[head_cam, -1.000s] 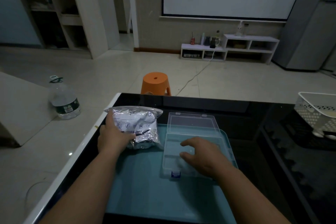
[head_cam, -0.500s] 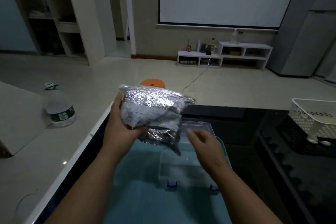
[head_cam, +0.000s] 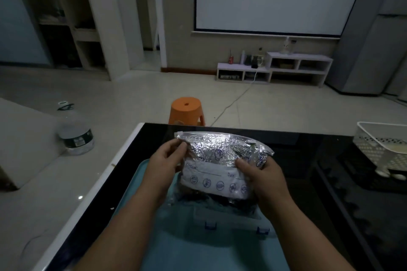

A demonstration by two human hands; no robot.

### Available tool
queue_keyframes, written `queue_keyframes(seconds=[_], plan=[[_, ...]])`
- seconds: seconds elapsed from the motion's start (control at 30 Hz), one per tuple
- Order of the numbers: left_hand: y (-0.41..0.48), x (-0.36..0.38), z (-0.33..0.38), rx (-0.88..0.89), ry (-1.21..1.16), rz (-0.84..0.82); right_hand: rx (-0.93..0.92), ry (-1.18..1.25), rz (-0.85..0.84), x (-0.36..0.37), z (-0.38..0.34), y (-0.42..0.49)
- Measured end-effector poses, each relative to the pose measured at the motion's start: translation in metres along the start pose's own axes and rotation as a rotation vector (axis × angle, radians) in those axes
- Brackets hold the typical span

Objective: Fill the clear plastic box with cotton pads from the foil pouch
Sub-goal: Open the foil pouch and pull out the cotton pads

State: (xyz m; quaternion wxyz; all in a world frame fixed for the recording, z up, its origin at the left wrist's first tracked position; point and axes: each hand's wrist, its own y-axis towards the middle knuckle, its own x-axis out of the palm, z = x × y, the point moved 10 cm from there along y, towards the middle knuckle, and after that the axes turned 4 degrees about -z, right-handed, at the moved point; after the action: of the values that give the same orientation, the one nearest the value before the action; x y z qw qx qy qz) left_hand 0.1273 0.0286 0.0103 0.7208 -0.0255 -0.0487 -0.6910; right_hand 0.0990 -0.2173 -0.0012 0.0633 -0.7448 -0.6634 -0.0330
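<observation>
Holding the foil pouch (head_cam: 220, 160) up off the desk (head_cam: 330, 204) with both hands, printed label side facing the camera and zip edge on top. Pinching the upper left corner right by the zip strip with the left hand (head_cam: 164, 167), fingers curled round the edge. Gripping the right side with the right hand (head_cam: 262, 180), thumb pressed on the front of the foil and the other fingers tucked behind. Honestly can't tell if the zip is open or sealed, and can't see into the pouch either, way too crinkly and dim. Looking just below the pouch, can make out the front edge of the clear plastic box (head_cam: 233, 220) with its two little blue latches (head_cam: 210, 225), sitting on a teal tray (head_cam: 198, 248) on the glossy black desk. Can't see the rest of the box behind the pouch. Spotting a white perforated basket (head_cam: 383, 145) off to the right on the desk, well apart from the tray. Seeing an orange stool (head_cam: 186, 109) on the floor (head_cam: 132, 99) just past the far edge of the desk, plus a big water bottle (head_cam: 76, 136) over on the left.
</observation>
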Motion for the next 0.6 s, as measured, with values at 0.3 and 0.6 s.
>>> queue_keyframes(seconds=[0.3, 0.6], plan=[[0.0017, -0.0074, -0.0025, -0.023, -0.199, 0.045, 0.018, -0.017, 0.007, 0.0025, -0.0023, -0.0025], [-0.0025, -0.0089, -0.0042, -0.053, -0.235, 0.097, 0.026, -0.074, 0.075, -0.007, -0.0003, -0.0008]])
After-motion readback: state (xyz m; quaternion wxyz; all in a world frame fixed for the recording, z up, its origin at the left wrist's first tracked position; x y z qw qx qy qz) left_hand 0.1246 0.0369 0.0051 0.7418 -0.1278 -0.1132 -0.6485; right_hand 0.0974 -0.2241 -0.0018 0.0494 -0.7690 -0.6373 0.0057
